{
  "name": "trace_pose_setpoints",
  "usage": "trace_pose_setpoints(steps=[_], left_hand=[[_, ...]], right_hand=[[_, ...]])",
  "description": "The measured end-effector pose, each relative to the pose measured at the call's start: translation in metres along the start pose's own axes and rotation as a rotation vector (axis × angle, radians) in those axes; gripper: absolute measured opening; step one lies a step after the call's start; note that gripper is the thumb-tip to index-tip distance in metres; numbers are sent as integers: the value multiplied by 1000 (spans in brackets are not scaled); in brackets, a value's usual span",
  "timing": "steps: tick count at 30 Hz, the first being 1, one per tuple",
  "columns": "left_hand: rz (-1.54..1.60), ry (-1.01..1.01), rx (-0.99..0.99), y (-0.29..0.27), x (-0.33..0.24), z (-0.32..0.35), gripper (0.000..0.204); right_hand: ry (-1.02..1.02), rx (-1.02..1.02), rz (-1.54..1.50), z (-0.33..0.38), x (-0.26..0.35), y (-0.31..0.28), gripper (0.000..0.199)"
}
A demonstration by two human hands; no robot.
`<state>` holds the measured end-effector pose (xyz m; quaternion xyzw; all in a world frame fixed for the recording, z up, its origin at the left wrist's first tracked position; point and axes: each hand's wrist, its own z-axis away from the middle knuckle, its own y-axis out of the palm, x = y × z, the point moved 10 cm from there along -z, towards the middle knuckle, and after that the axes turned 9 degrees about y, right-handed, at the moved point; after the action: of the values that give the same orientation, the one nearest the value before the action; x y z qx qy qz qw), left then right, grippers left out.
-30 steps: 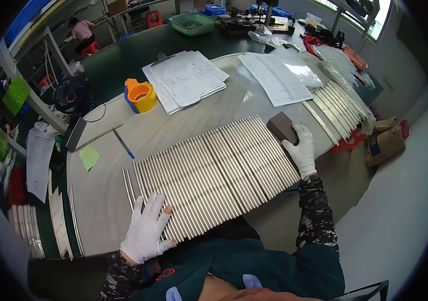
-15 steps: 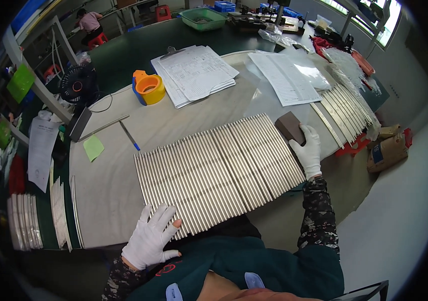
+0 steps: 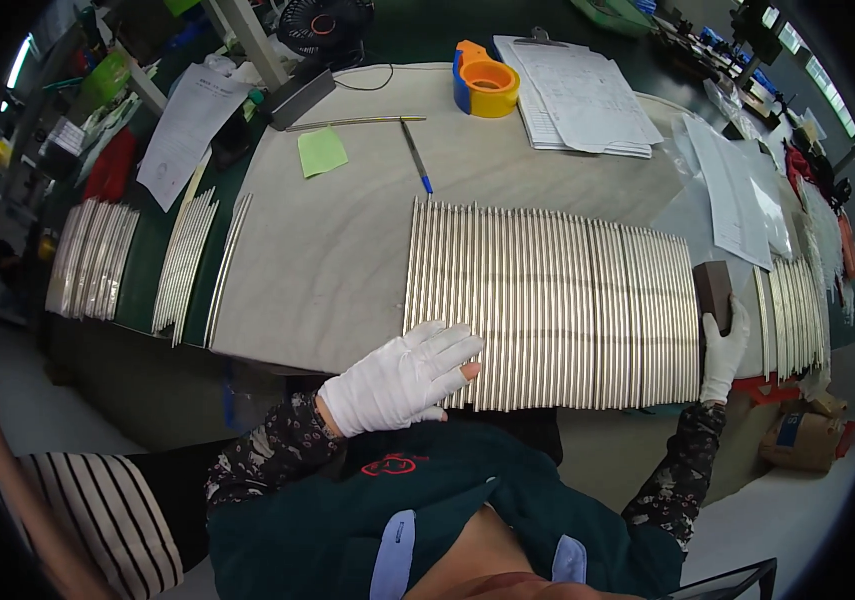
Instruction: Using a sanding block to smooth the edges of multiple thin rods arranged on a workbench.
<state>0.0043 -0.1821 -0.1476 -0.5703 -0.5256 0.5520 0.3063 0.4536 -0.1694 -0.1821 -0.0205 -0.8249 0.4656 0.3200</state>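
Observation:
A flat row of thin silvery metal rods (image 3: pixel 547 305) lies side by side on the pale tabletop in front of me. My left hand (image 3: pixel 397 378), in a white glove with a bare fingertip showing, rests over the row's near left corner. Its fingers are stretched out and it grips nothing. At the row's right end, my right hand (image 3: pixel 725 352), also gloved, is closed around the near part of a dark brown block (image 3: pixel 713 290). The block stands close beside the last rod; whether it touches is unclear. Part of the right fingers is hidden.
Beyond the rods lie a blue pen (image 3: pixel 415 158), a green note (image 3: pixel 322 152), a tape dispenser (image 3: pixel 487 80) and a clipboard with papers (image 3: pixel 597 105). More rods lie left (image 3: pixel 187 255) and right (image 3: pixel 792 315). A person in striped clothing (image 3: pixel 97 510) is at lower left.
My view has turned left, so the table's things sit farther right in the picture. A person in striped clothing has come into view. My left fingers now reach farther over the rods; the right keeps the block.

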Motion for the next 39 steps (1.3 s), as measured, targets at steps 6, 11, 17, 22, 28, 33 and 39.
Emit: trace_pose_setpoints(steps=[6, 11, 17, 22, 28, 33, 39], left_hand=[[87, -85, 40, 7, -7, -8, 83], [-2, -95, -19, 9, -7, -22, 73], [-53, -112, -47, 5, -8, -21, 68], [0, -146, -36, 11, -8, -25, 71], [-41, -178, -58, 11, -3, -27, 71], [-7, -179, -55, 9, -4, -28, 68], [8, -168, -60, 4, -3, -30, 64]], right_hand=[[7, 9, -1, 1, -2, 1, 54], [-29, -36, 6, 0, -1, -3, 54], [-72, -55, 18, 1, -3, -2, 54], [-9, 2, -21, -1, -3, -3, 54], [96, 225, -438, -26, 72, -26, 51], [-18, 689, -714, -13, 209, 42, 52], [-51, 1050, -685, 15, 308, 150, 50]])
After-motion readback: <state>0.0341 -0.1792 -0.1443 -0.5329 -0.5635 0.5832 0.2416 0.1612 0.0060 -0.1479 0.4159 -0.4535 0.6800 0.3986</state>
